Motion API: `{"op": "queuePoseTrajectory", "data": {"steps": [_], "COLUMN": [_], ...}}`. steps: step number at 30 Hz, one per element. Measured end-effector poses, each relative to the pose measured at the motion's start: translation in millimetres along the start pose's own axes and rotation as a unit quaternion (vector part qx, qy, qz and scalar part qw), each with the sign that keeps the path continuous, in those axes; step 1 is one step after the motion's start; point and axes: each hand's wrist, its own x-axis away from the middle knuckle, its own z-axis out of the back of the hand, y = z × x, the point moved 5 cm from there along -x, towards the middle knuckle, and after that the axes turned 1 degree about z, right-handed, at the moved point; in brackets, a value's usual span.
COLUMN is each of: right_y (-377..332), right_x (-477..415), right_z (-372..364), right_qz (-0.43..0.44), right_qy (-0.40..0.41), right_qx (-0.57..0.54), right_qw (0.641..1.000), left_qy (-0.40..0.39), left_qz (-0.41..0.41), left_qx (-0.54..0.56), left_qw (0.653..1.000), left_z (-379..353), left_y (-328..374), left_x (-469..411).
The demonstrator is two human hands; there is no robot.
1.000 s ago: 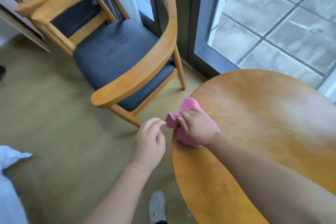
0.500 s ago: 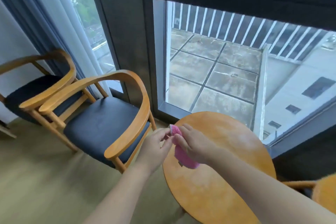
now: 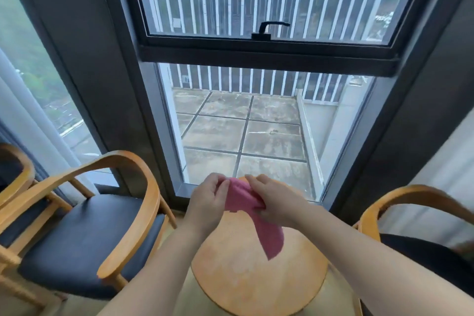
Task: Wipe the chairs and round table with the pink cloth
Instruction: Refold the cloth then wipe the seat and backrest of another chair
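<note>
Both my hands hold the pink cloth (image 3: 266, 232) up above the round wooden table (image 3: 246, 279). My left hand (image 3: 209, 200) pinches its left edge, and my right hand (image 3: 273, 199) grips its upper right part. The loose end of the cloth hangs down over the tabletop. A wooden armchair with a dark seat (image 3: 84, 233) stands to the left of the table. Another such chair (image 3: 420, 228) is at the right, partly cut off by the frame.
A third chair (image 3: 15, 172) peeks in at the far left edge. A tall dark-framed window (image 3: 256, 56) with a latch stands straight ahead, right behind the table. Sheer curtains hang at the left and right.
The view has tilted up from the table to the window. The cloth has been lifted off the table edge and spread between both hands.
</note>
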Motion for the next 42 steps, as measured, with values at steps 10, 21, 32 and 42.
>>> {"op": "queuePoseTrajectory", "data": {"steps": [10,21,32,42], "right_y": [94,206,261,318], "right_x": [138,319,353,320], "right_z": [27,18,7,2], "right_qz": [-0.097,-0.192,-0.288,-0.363], "right_qy": [0.059,0.003,0.055,0.22], "right_qx": [-0.162,-0.297,-0.355,-0.429], "right_qw": [0.98,0.935,0.888,0.797], "left_qy": [-0.051,-0.132,-0.207,-0.217], "left_qz": [-0.029,-0.063,-0.121,-0.133], "left_qx": [0.02,0.004,-0.028,-0.02], "left_qw": [0.998,0.989,0.97,0.967], "left_z": [-105,-276,-340,-370], "left_y": [104,198,230,208], "left_x": [22,94,83,26]}}
